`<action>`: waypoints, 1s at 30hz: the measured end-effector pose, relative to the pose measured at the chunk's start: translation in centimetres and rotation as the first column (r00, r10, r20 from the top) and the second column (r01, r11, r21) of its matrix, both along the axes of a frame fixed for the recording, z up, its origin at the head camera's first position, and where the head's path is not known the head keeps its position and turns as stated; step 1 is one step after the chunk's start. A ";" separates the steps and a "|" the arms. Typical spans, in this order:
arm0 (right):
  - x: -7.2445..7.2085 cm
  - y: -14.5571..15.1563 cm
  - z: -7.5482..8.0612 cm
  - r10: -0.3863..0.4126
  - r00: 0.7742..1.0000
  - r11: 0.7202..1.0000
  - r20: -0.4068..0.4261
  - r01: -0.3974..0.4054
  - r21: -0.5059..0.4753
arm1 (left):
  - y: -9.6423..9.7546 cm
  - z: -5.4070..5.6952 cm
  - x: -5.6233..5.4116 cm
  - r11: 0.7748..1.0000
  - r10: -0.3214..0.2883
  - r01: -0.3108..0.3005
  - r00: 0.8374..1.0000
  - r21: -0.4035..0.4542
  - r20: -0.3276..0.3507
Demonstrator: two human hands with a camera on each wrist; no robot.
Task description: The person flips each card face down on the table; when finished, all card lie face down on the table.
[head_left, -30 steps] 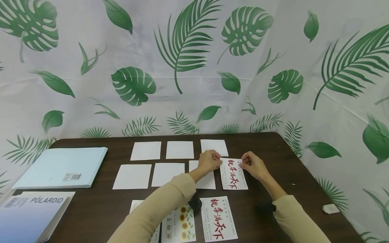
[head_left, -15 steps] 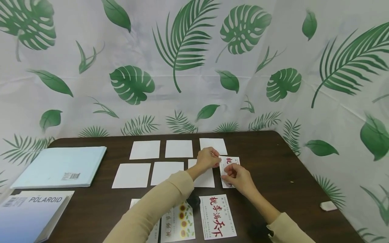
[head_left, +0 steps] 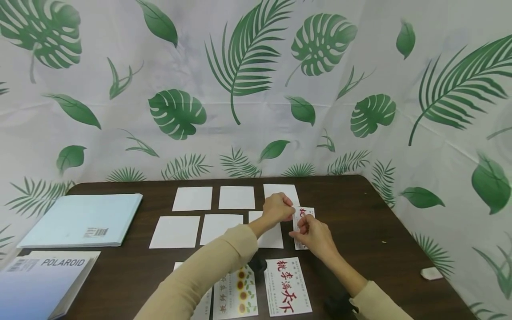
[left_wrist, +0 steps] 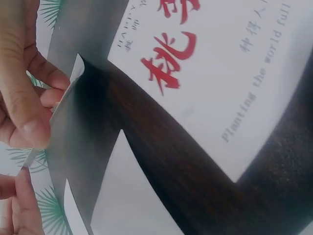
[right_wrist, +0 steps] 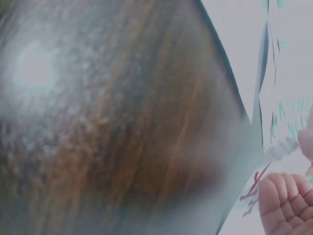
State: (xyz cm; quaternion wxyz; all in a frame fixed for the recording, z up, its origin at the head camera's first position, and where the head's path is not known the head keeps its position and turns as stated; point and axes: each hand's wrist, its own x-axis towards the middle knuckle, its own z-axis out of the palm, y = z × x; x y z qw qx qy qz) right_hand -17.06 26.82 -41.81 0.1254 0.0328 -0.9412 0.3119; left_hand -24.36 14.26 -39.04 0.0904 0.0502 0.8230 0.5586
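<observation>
A white greeting card with red characters (head_left: 302,213) is held up over the right part of the table. My left hand (head_left: 278,208) pinches its far left corner. My right hand (head_left: 316,235) reaches across the card's face and hides much of it. In the left wrist view, my right thumb and fingers (left_wrist: 29,83) grip the card (left_wrist: 63,98), seen nearly edge-on, while my left hand (left_wrist: 22,205) holds the other end. My right fingers (right_wrist: 288,205) look curled in the right wrist view. A matching card (head_left: 287,286) lies closer to me, beside a sunflower card (head_left: 236,295).
Two rows of blank white cards, including a front-left one (head_left: 174,232), lie on the dark table (head_left: 380,213). On the left are a light blue folder (head_left: 80,218) and a Polaroid-labelled album (head_left: 48,280). A small white object (head_left: 431,273) sits at the right edge.
My right hand has left the card's right edge and crossed its face to the left side. The card now shows a narrower face. My left hand stays at the far left corner.
</observation>
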 end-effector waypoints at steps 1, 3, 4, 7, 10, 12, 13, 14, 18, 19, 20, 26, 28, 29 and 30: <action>0.0 0.0 0.0 -0.002 1.000 1.000 0.005 0.002 0.000 | 0.0 0.1 0.0 1.000 -0.001 0.001 1.000 -0.003 -0.001; 0.1 0.0 0.1 -0.005 1.000 1.000 0.005 0.005 0.003 | -0.1 0.1 0.1 1.000 0.000 0.000 1.000 0.004 0.003; 0.2 0.0 0.1 -0.005 1.000 1.000 0.004 0.005 0.004 | -0.1 0.0 0.2 1.000 -0.002 0.002 1.000 0.022 0.010; 0.4 0.3 0.3 0.001 1.000 1.000 -0.008 -0.001 0.005 | -0.1 -0.2 0.3 0.989 -0.038 0.031 0.998 0.147 0.048; 0.5 0.9 0.9 0.001 1.000 1.000 -0.015 -0.001 0.002 | -0.2 -0.5 0.6 0.954 -0.101 0.070 0.991 0.290 0.091; 0.5 1.5 1.5 -0.008 1.000 1.000 -0.014 0.008 -0.008 | -0.3 -0.7 0.9 0.936 -0.137 0.091 0.984 0.341 0.115; 0.4 1.7 1.9 -0.020 1.000 1.000 -0.017 0.020 -0.009 | -0.3 -0.9 1.1 0.934 -0.147 0.097 0.981 0.343 0.124; 0.4 2.1 2.3 -0.033 0.999 0.999 -0.025 0.033 -0.009 | -0.3 -1.0 1.3 0.933 -0.155 0.100 0.979 0.345 0.136; 0.4 3.3 3.8 -0.103 0.991 0.995 -0.089 0.103 -0.004 | -0.2 -1.7 2.2 0.950 -0.148 0.095 0.976 0.298 0.161; 0.3 3.6 4.0 -0.122 0.987 0.993 -0.110 0.122 -0.003 | -0.2 -1.8 2.4 0.954 -0.138 0.089 0.978 0.285 0.156; 0.3 3.9 4.2 -0.134 0.984 0.991 -0.121 0.134 -0.009 | -0.2 -1.9 2.5 0.958 -0.126 0.081 0.981 0.275 0.148; -0.2 5.1 3.8 -0.182 0.982 0.980 -0.051 0.177 -0.096 | -0.7 -1.8 2.9 0.966 -0.054 0.036 0.997 0.257 0.064; -0.4 5.3 3.1 -0.186 0.983 0.973 0.006 0.185 -0.139 | -0.9 -1.9 2.9 0.970 -0.044 0.033 0.998 0.240 0.043; -0.5 5.4 2.8 -0.184 0.982 0.969 0.035 0.187 -0.160 | -1.1 -2.0 2.9 0.975 -0.044 0.037 0.999 0.218 0.028; -0.6 5.5 2.4 -0.181 0.981 0.965 0.066 0.190 -0.182 | -1.2 -2.0 2.9 0.979 -0.043 0.039 0.999 0.201 0.016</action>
